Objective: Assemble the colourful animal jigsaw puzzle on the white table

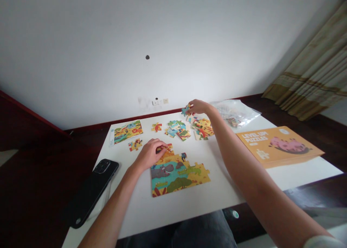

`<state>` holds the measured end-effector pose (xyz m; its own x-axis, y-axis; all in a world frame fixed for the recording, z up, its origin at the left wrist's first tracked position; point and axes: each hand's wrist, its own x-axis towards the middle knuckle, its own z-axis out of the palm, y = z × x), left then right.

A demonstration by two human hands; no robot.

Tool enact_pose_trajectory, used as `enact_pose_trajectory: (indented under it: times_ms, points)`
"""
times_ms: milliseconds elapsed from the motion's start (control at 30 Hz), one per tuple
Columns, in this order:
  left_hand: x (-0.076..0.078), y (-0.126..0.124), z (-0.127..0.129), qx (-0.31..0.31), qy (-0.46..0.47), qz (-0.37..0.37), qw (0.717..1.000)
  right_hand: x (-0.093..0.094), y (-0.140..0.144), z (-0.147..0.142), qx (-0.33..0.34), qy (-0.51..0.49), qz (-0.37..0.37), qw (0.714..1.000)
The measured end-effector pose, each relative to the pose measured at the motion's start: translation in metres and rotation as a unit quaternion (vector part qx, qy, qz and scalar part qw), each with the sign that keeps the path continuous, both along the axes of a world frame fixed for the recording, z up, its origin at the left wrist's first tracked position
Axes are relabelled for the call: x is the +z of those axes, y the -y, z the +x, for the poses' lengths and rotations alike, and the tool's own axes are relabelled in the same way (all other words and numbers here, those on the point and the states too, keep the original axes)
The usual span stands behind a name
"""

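Note:
My right hand (pixel 200 106) reaches to the far side of the table and pinches a blue and yellow puzzle piece (pixel 185 110) above the loose pieces. Closer in, my left hand (pixel 151 152) has its fingers bent down onto an orange puzzle piece (pixel 169 149) at the upper left of the partly joined puzzle (pixel 173 177). That joined part shows a grey hippo, green crocodiles and a bush; its upper right edge is stepped. Loose pieces lie beyond it in a blue-green pile (pixel 177 129) and a yellow pile (pixel 203 128). My left hand partly hides the joined puzzle's corner.
A picture card (pixel 128 131) lies at the far left, with single pieces (pixel 135 144) near it. A black phone (pixel 93 194) rests along the left edge. To the right are an orange puzzle box (pixel 282 145) and a clear plastic bag (pixel 234 112). A wall stands behind.

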<state>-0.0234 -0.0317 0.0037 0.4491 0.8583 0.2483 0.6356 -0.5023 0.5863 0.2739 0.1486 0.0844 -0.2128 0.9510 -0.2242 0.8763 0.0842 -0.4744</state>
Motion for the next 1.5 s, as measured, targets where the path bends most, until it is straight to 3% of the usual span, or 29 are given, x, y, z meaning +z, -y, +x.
enact_pose_trajectory:
  times_ms: [67,233,400,633,767,1000,1333,1500]
  points:
    - [0.000,0.000,0.001,-0.001,-0.001,0.000,1.000,0.003,0.004,-0.006,0.017,-0.015,0.005,1.000]
    - [-0.001,-0.001,0.000,0.002,-0.001,0.001,1.000,0.001,0.020,-0.044,0.139,-0.119,-0.020,0.983]
    - [-0.002,0.000,-0.001,0.011,-0.007,0.026,1.000,-0.006,0.023,-0.058,0.111,0.089,0.053,0.988]
    - [0.002,0.001,0.020,-0.011,-0.046,0.084,0.995,0.001,0.031,-0.060,0.109,0.221,-0.026,0.969]
    - [-0.004,0.000,0.030,-0.010,-0.101,0.083,0.991,-0.003,0.035,-0.071,0.131,0.227,-0.040,0.964]
    - [-0.012,0.002,0.024,0.017,-0.152,0.040,0.987,-0.013,0.027,-0.066,0.138,0.227,-0.027,0.964]
    - [-0.005,0.004,0.016,0.065,-0.153,0.105,0.981,-0.022,0.015,-0.049,0.084,0.232,-0.039,0.968]
    - [-0.011,0.006,0.015,0.061,-0.137,0.106,0.983,-0.021,0.020,-0.054,0.096,0.181,0.047,0.978]
